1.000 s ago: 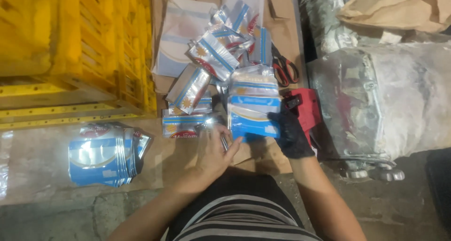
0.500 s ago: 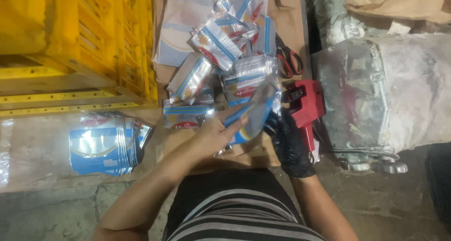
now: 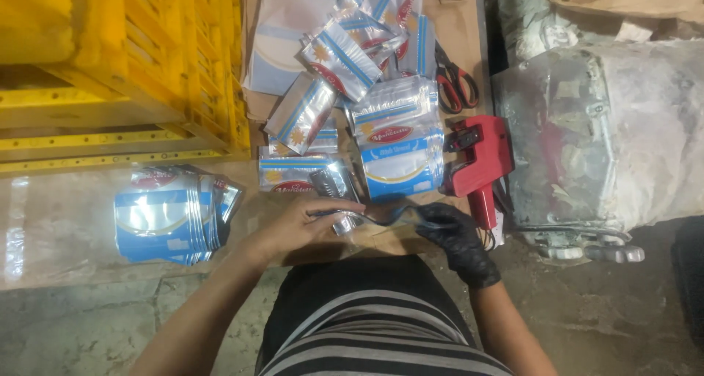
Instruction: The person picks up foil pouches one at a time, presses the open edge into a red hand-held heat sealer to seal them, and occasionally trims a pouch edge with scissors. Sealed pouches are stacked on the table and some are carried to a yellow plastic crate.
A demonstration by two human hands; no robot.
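The left hand (image 3: 308, 225) is bare and lies palm down with its fingers curled loosely over a small silvery packet (image 3: 334, 200), pressing it against the cardboard surface (image 3: 455, 31). The right hand (image 3: 455, 236) wears a black glove and is closed in a pinch on the same packet's near edge, just beside the left fingertips, so both hands have hold of the one packet between them.

Just beyond the hands, a stack of blue and white packets (image 3: 400, 159) lies flat. Further out from the left hand, a loose heap of silver packets (image 3: 345, 53) with blue stripes and red marks spreads across the cardboard, some overlapping and tilted. Well off to the outer side of the left hand, a second neat stack of blue packets (image 3: 169, 214) rests on a sheet of clear plastic (image 3: 44, 222) on the floor.

Just past the right hand, on its outer side, a red price gun (image 3: 480, 159) lies with its handle pointing toward the person. Beyond that, red-handled scissors (image 3: 455, 79) lie shut on the cardboard. A yellow plastic crate (image 3: 110, 60) stands well beyond the left hand, and a large grey sack in cloudy plastic (image 3: 594, 134) sits to the outer side of the right hand. The person's striped shirt (image 3: 374, 332) fills the near edge.
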